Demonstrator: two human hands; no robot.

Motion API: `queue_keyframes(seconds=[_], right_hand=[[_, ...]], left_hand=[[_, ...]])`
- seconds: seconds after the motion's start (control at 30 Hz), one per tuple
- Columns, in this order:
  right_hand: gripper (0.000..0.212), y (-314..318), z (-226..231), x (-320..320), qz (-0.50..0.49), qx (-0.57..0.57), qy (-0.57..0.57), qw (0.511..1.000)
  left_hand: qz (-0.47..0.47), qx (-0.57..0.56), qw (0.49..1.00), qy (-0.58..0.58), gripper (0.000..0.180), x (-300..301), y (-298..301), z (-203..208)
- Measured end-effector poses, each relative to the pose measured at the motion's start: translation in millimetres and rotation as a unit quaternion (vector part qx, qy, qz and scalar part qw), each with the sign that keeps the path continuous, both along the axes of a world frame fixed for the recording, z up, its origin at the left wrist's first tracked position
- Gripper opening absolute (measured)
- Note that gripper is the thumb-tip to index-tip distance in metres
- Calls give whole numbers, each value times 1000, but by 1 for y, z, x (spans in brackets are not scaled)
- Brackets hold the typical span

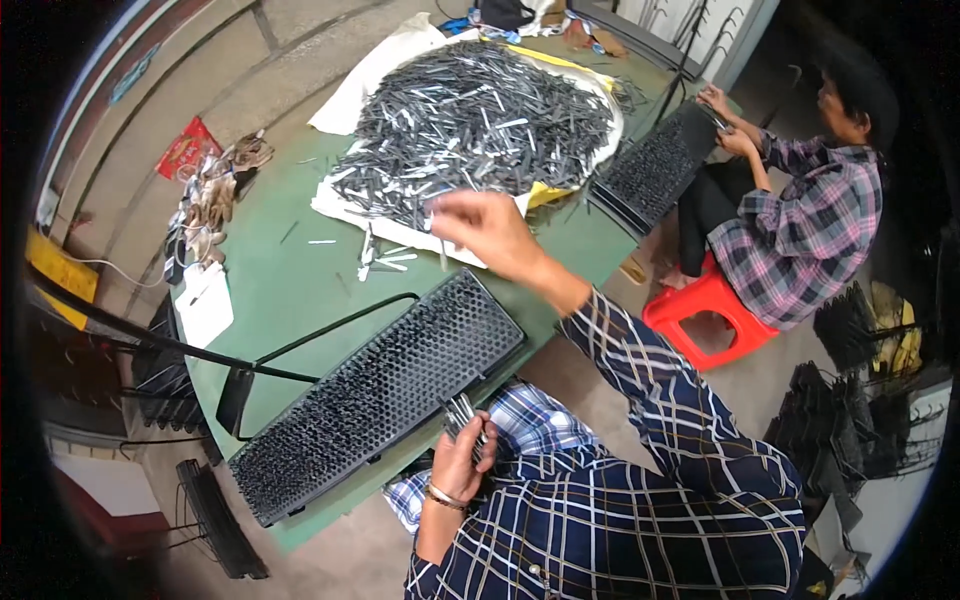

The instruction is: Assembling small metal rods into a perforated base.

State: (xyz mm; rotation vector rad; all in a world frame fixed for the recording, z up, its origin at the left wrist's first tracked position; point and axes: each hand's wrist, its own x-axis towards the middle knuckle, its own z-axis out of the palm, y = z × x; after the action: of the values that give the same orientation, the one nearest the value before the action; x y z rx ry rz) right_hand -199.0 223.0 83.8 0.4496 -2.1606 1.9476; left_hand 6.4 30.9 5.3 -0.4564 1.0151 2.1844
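My left hand (464,458) is closed round a small bundle of thin metal strips (460,411), just off the near edge of a black rack (385,385). Rows of small slots cover this long rack; its left part is packed with upright dark pieces, while the right part shows bare slots. My right hand (490,232) hangs over the near edge of a big heap of loose dark and silvery strips (480,120). Its fingers are slightly blurred and pinched together, with a pale sliver at the tips that I cannot make out.
The heap lies on a white sack (350,205) on a green table (290,255). Several strays lie beside it. A black bent rod (335,327) reaches over the table. At right, a person (800,210) on a red stool (690,315) works at another black rack (660,165).
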Motion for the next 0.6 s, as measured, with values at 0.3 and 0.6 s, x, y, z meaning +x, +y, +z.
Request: queue_keyframes(seconds=[0.3,0.6], right_hand=[[26,-29,-45,95,165,-43,-256,952],[26,-34,-64,115,190,-30,-299,935]], left_hand=[[43,-58,996,44,19,-8,-3,10],[53,-69,995,57,24,-10,-4,11]])
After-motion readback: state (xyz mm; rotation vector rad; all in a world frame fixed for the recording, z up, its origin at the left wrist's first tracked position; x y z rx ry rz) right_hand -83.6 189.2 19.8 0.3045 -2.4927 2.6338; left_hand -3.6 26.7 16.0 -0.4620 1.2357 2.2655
